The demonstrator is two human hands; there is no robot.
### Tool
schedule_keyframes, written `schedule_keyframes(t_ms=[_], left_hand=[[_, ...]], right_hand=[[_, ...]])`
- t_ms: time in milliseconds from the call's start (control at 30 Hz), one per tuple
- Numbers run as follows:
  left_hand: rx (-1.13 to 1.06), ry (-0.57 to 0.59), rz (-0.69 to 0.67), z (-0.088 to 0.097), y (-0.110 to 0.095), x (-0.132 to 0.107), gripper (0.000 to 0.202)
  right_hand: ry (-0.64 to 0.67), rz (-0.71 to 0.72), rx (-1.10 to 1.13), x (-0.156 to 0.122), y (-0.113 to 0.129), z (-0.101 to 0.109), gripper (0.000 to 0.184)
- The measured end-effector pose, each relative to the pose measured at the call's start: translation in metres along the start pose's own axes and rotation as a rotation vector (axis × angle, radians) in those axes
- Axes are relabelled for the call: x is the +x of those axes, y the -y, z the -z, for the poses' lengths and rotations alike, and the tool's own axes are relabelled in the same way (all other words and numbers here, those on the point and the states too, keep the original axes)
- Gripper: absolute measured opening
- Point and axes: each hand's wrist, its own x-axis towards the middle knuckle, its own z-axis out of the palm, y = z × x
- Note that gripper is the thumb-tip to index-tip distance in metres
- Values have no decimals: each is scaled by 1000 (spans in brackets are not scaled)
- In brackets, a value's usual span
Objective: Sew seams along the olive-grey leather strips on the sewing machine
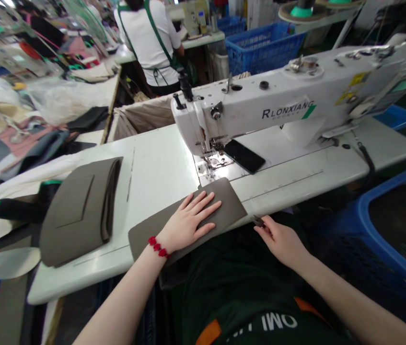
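Note:
My left hand [188, 221] lies flat with fingers spread on a grey-brown fabric panel [229, 203], which rests along the front edge of the sewing table. A red bracelet circles that wrist. Beside the panel's right corner, my right hand [281, 239] is closed around small dark thread snips [258, 221], their tips pointing toward the panel. Just beyond the panel stands the needle area of a white sewing machine [246, 110]. A black phone [245, 156] lies on the machine bed, right of the needle.
Folded grey-brown pieces [76, 211] are stacked on the table's left. A blue basket [366, 215] stands at my right, and another blue crate [263, 48] is behind the machine. A person in a white shirt [148, 43] faces away at another station.

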Motion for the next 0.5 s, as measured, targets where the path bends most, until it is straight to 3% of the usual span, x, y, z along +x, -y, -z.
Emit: schedule_keyframes(t_ms=[200,500], left_hand=[[37,32,2,1,-2,2,58],[8,1,4,0,-3,1,58]], right_hand=[[10,37,45,0,13,-17,24],[-28,20,142,5,15,-16,20]])
